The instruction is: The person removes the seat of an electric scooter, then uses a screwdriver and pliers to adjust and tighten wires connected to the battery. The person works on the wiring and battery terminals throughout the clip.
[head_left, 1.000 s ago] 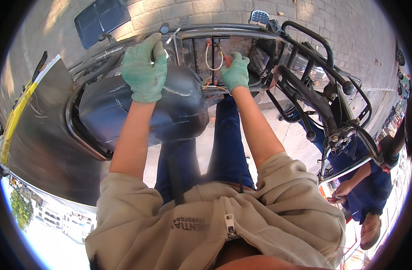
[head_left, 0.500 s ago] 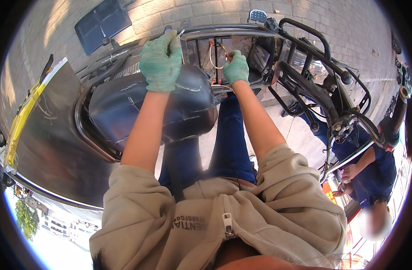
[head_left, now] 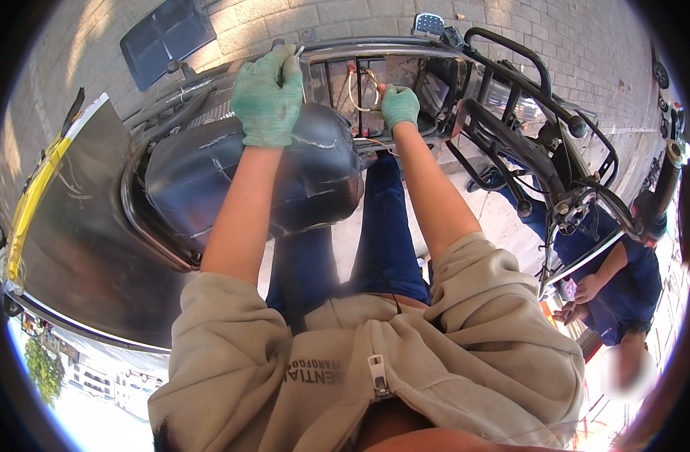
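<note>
A seat (head_left: 311, 173) obstructs the near side of the curled left hand (head_left: 268, 104), bars (head_left: 510, 147) stand right of the curled right hand (head_left: 401, 108), a cable (head_left: 350, 92) lies just left of it, both holds are unclear, and the hands have drawn closer together.

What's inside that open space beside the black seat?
A pale curved cable and a red connector. The right hand covers part, so anything beneath it is hidden.
</note>
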Tool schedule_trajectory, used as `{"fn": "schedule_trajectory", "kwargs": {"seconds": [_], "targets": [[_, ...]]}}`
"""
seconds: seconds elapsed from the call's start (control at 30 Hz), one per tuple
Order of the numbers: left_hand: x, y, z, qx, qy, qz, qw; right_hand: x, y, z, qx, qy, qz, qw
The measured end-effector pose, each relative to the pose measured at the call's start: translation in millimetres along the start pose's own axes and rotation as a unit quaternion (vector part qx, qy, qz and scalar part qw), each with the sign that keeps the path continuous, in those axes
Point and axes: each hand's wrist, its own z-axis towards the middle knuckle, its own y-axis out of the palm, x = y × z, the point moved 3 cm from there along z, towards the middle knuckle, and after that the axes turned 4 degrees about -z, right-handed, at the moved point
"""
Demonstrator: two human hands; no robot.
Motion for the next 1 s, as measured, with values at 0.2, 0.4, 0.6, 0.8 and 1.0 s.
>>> {"fn": "schedule_trajectory", "kwargs": {"seconds": [0.2, 0.4, 0.6, 0.8, 1.0], "targets": [[1.3, -0.7, 1.8, -0.015, -0.003, 0.01, 1.0, 0.7, -4.2, -7.3, 0.033, -0.2, -0.216, 0.955], [-1.5, 1.1, 1.6, -0.009, -0.005, -0.001, 1.0, 17.2, 6.5, 3.8, 0.028, -0.044, -0.097, 0.994], [-3.7, 1.9, 2.4, -0.007, -0.004, -0.01, 1.0, 15.6, 6.3, 0.8, 0.121, -0.172, -0.181, 0.961], [-1.5, -0.2, 2.5, -0.016, -0.011, -0.003, 1.0, 20.2, 5.1, 0.4, 0.009, 0.026, 0.112, 0.993], [-2.7, -0.8, 3.0, -0.009, -0.017, -0.021, 1.0, 18.1, 11.3, -3.4, -0.076, 0.12, 0.267, 0.953]]}}
